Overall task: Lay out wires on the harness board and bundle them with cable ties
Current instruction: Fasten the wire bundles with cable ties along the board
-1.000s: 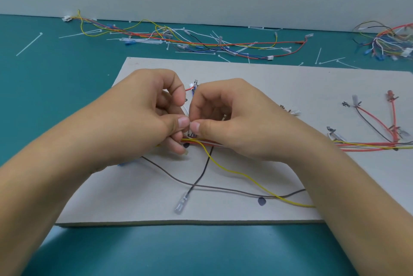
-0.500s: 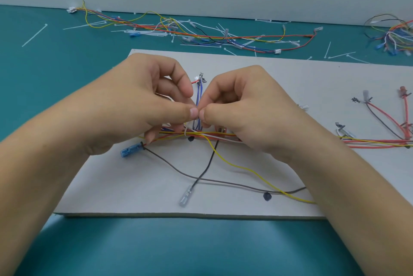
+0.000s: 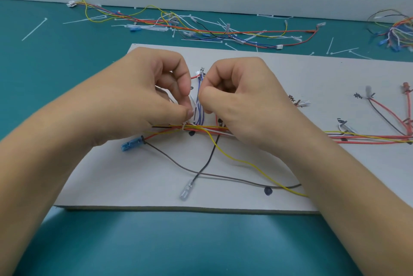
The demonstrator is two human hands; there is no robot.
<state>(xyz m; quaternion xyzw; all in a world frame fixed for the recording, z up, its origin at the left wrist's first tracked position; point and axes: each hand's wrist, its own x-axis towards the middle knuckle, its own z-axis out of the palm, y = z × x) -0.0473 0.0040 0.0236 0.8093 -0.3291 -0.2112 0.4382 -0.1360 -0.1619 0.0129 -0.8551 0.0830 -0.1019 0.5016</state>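
Observation:
A white harness board lies on the teal table. A bundle of red, yellow and white wires runs across its middle. My left hand pinches the tail of a white cable tie looped round the bundle. My right hand has its fingers curled beside a blue-purple branch of wires that rises toward small terminals; what it pinches is hidden. A blue connector, a clear terminal, brown, black and yellow wires trail toward the board's front.
Loose wires and spare cable ties lie scattered behind the board along the wall. Another tangle of wires sits at the far right. Red branch wires with terminals spread on the board's right part.
My hands have drawn slightly apart, uncovering the blue-purple branch and the tie on the bundle. The blue connector, hidden a second ago, shows below my left hand.

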